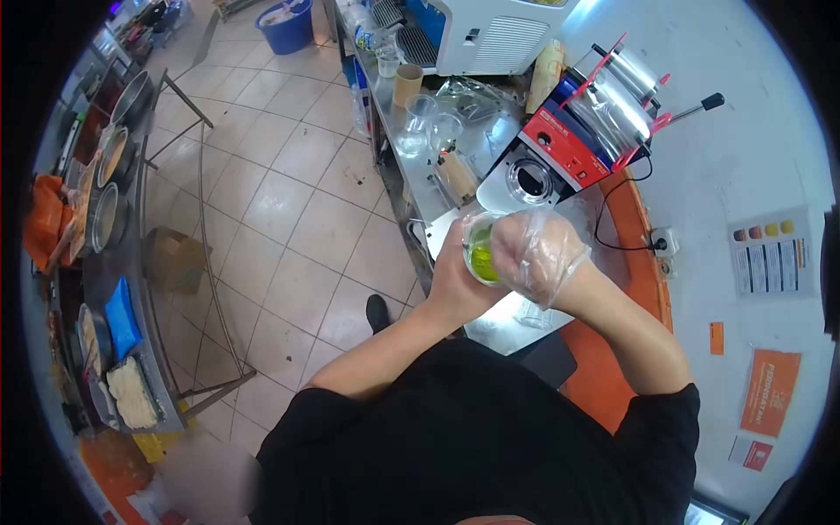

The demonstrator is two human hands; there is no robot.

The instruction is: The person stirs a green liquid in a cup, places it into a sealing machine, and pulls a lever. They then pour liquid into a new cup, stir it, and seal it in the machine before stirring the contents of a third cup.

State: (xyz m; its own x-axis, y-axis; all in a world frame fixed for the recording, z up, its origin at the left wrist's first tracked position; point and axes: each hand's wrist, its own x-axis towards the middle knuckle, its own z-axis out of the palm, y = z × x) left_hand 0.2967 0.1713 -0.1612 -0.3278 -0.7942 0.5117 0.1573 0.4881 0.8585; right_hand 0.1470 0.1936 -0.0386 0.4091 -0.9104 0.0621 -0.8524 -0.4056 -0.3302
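My left hand [457,282] is wrapped around a clear plastic cup [473,229] with bright green contents [483,262] inside. My right hand [544,254] wears a thin clear plastic glove and is closed over the right side of the cup's mouth. Its fingers overlap the cup from above, and I cannot tell what is in them. Both hands are close together at the front of the steel counter [510,325], just below the round cup holder of a red and blue cup sealing machine [553,131].
Clear cups [421,108] and a brown paper cup [407,85] stand farther along the counter, near a white machine [499,37]. At the left, metal bowls [108,217] and a blue packet [122,317] rest on another table. A blue tub [285,30] is on the tiled floor.
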